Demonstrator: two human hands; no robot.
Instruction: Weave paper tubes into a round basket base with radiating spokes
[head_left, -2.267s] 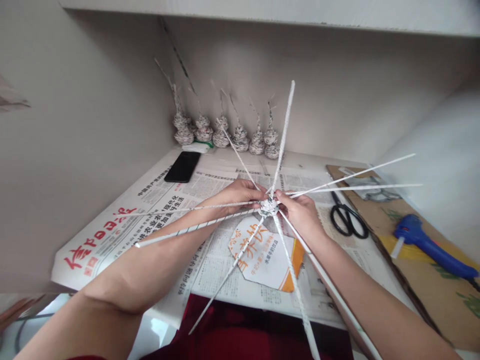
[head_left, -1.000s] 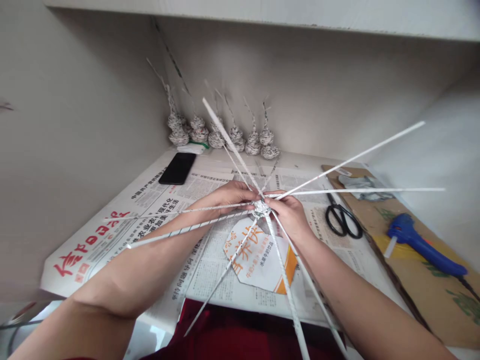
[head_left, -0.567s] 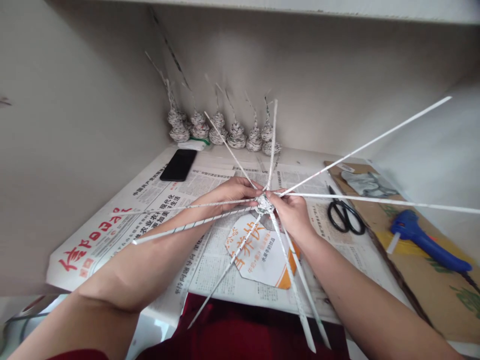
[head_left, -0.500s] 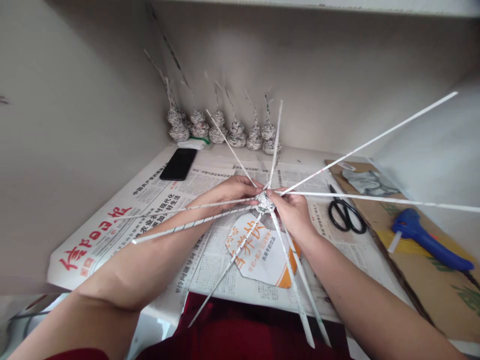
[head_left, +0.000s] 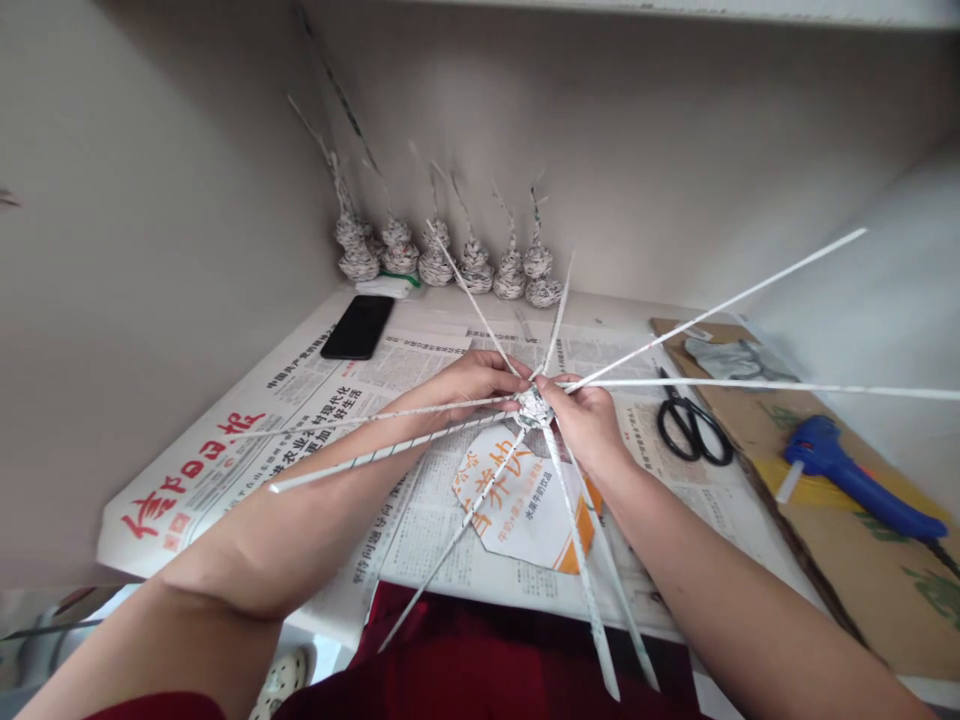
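Between my two hands is a small round weaving of rolled newspaper (head_left: 535, 408), with several long paper rods fanning out from it in all directions. My left hand (head_left: 486, 380) grips its left side, fingers closed at the edge among the rods. On the right edge, my right hand (head_left: 589, 415) pinches it with thumb and fingers. One rod (head_left: 720, 308) slants up to the right past my right hand, and two others pass over my left forearm. Beneath the weaving lies a cut piece of printed card (head_left: 517, 510) in white and orange.
Newspaper sheets (head_left: 300, 400) cover the table. Several woven gourd shapes (head_left: 475, 268) line the back wall. A black phone (head_left: 358, 327) lies at left. To the right are black scissors (head_left: 694, 430) and a blue glue gun (head_left: 862, 485) on cardboard (head_left: 885, 610). A shelf edge (head_left: 675, 18) hangs above.
The weaving has tilted slightly, so the far rods' tips now point lower, and the upper right rod has dropped a little. Both hands keep their hold in nearly the same spot.
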